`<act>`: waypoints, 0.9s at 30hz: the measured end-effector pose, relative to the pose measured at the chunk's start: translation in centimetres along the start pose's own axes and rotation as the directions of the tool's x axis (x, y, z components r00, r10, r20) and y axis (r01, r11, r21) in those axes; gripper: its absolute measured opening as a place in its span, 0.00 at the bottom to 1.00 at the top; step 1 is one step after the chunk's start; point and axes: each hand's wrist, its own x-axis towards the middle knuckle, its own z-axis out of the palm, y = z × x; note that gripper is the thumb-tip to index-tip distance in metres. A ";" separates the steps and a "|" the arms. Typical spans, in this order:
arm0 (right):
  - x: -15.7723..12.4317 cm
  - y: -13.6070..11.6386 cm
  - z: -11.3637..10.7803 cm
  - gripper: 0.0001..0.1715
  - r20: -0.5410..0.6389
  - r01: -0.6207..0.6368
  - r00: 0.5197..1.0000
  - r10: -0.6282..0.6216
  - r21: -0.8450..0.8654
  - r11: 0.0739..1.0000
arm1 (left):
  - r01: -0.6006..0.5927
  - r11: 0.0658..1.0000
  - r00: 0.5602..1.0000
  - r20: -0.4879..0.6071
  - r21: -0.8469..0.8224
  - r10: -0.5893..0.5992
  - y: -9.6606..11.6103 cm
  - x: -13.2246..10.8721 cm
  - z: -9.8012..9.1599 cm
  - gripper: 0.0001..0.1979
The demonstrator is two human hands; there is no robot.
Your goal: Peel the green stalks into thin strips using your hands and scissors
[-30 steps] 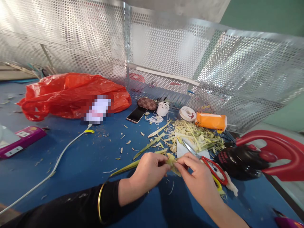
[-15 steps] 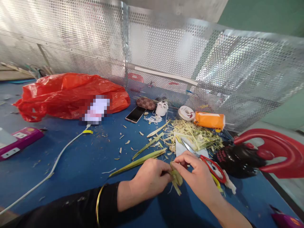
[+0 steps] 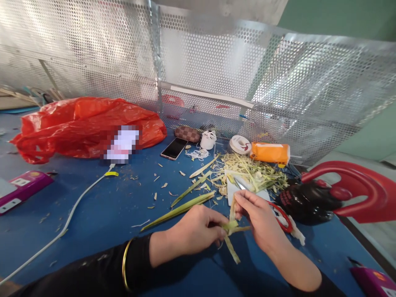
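My left hand (image 3: 198, 229) pinches a small bundle of folded leaf strips (image 3: 230, 227) between thumb and fingers. One strip rises from the bundle, and its upper end is in the grip of my right hand (image 3: 258, 216). Other strip ends stick out to the right and hang down. Long green leaves (image 3: 179, 211) lie beyond my left hand. Behind my right hand are a white paper (image 3: 231, 189), partly covered by leaf scraps (image 3: 253, 169), and red-handled scissors (image 3: 286, 222), which my hand partly hides.
A red plastic bag (image 3: 77, 123), a lit phone (image 3: 122, 144) on a cable and a dark phone (image 3: 174, 148) lie farther back. String (image 3: 208, 140), a ribbon roll (image 3: 239, 145) and an orange packet (image 3: 270, 152) stand near the mesh screen (image 3: 210, 62). A black jar (image 3: 306, 202) is at right.
My right hand has moved up and slightly right, drawing one strip upright. The bundle's ends are now spread apart. The whole view has shifted slightly.
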 end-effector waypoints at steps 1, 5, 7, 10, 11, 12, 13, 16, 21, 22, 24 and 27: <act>0.0 0.0 0.0 0.16 -0.007 -0.001 1.000 0.001 0.026 1.000 | 0.026 0.999 1.000 0.001 -0.046 -0.026 0.1 0.1 -0.1 0.08; 0.0 -0.1 0.3 0.17 -0.011 -0.028 1.000 0.029 0.064 0.998 | 0.126 0.968 0.992 0.043 -0.215 -0.120 0.2 0.3 -0.1 0.07; -0.1 -0.2 0.5 0.17 0.002 -0.048 0.999 0.048 0.070 0.996 | 0.179 0.932 0.984 0.079 -0.316 -0.162 0.0 0.4 -0.1 0.05; -0.1 -0.3 0.6 0.17 0.023 -0.044 0.999 0.043 0.070 0.997 | 0.208 0.884 0.978 0.104 -0.418 -0.181 -0.1 0.5 0.1 0.05; -0.1 -0.3 0.6 0.16 0.026 -0.039 0.999 0.038 0.063 0.997 | 0.212 0.876 0.977 0.104 -0.432 -0.186 -0.1 0.5 0.1 0.05; -0.2 -0.4 0.6 0.16 0.030 -0.032 0.999 0.031 0.052 0.998 | 0.216 0.871 0.976 0.103 -0.441 -0.190 -0.1 0.5 0.1 0.05; -0.2 -0.4 0.6 0.15 0.035 -0.023 0.999 0.022 0.038 0.999 | 0.220 0.867 0.976 0.104 -0.447 -0.194 0.0 0.4 0.0 0.05; -0.2 -0.3 0.6 0.14 0.047 0.011 0.999 -0.010 -0.014 1.000 | 0.232 0.861 0.972 0.093 -0.452 -0.214 0.1 0.4 0.0 0.07; -0.3 -0.1 0.7 0.13 0.077 0.067 0.995 -0.059 -0.105 0.992 | 0.250 0.865 0.964 0.028 -0.435 -0.265 -0.4 0.4 0.2 0.15; -0.3 -0.1 0.7 0.13 0.085 0.076 0.994 -0.066 -0.123 0.990 | 0.254 0.867 0.963 0.026 -0.429 -0.270 -0.5 0.5 0.3 0.15; -0.4 -0.2 0.8 0.13 0.098 0.087 0.993 -0.072 -0.157 0.984 | 0.264 0.871 0.961 0.030 -0.414 -0.276 -0.7 0.5 0.3 0.15; -0.6 -0.2 0.8 0.14 0.107 0.094 0.991 -0.076 -0.174 0.980 | 0.296 0.866 0.952 0.054 -0.403 -0.300 -0.8 0.6 0.3 0.12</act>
